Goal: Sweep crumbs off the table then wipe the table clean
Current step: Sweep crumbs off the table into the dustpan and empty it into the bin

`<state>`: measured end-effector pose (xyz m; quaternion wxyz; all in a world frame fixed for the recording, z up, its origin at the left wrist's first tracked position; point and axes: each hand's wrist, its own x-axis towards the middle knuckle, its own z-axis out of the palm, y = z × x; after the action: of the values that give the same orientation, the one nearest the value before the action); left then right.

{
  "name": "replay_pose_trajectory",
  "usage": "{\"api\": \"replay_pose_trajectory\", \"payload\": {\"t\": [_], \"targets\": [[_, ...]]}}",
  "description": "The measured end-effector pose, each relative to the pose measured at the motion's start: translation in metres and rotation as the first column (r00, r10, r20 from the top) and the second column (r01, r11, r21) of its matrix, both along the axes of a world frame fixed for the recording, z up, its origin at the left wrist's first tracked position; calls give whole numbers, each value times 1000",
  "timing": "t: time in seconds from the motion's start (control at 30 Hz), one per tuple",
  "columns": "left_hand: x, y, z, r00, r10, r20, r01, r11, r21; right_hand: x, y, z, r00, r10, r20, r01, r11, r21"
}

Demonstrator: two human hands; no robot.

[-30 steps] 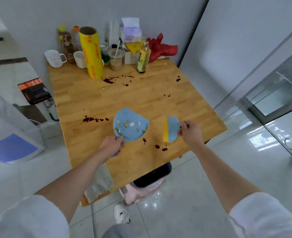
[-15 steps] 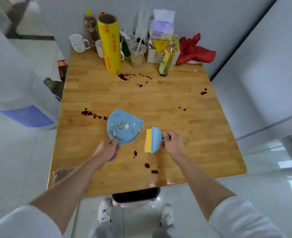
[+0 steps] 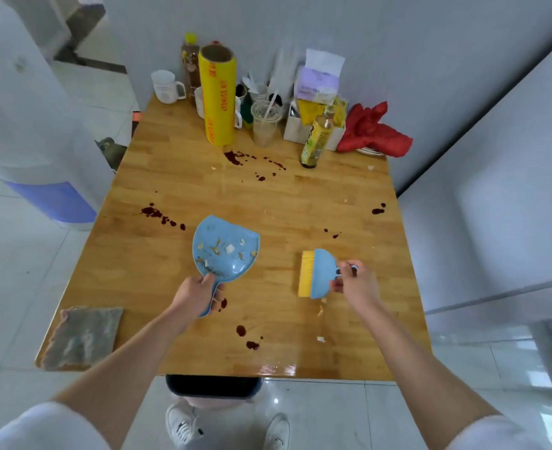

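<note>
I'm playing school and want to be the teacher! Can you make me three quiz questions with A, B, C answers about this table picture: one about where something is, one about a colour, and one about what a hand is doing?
1. Where is the grey cloth?
A. On the table's near left corner
B. Inside the dustpan
C. Beside the red cloth

2. What colour are the bristles of the brush?
A. Red
B. Yellow
C. Green

3. What is the left hand doing?
A. Resting flat on the table
B. Gripping the dustpan by its handle
C. Holding a bottle

Answers:
1. A, the cloth lies at the near left corner of the table, away from everything else.
2. B, a yellow strip of bristles shows on the brush's left side, held by the right hand.
3. B, the fingers curl round the blue handle, with crumbs lying in the pan.
</note>
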<state>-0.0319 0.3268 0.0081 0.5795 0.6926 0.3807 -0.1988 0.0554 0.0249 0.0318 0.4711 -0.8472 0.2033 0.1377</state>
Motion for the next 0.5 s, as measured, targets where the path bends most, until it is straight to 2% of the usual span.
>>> {"api": "replay_pose_trajectory", "payload": {"t": [0.1,0.3,0.5], "targets": [[5,15,3,1000,-24,5,24,1000,11,19,34,3,999,-28,-16,29,996,86],[35,39,0,995,-80,61,80,997,4,48,86,4,999,-33,25,30,995,94],[47,56,-15,995,-51,80,51,999,1,120,151,-20,997,14,71,-20,996,91]]}}
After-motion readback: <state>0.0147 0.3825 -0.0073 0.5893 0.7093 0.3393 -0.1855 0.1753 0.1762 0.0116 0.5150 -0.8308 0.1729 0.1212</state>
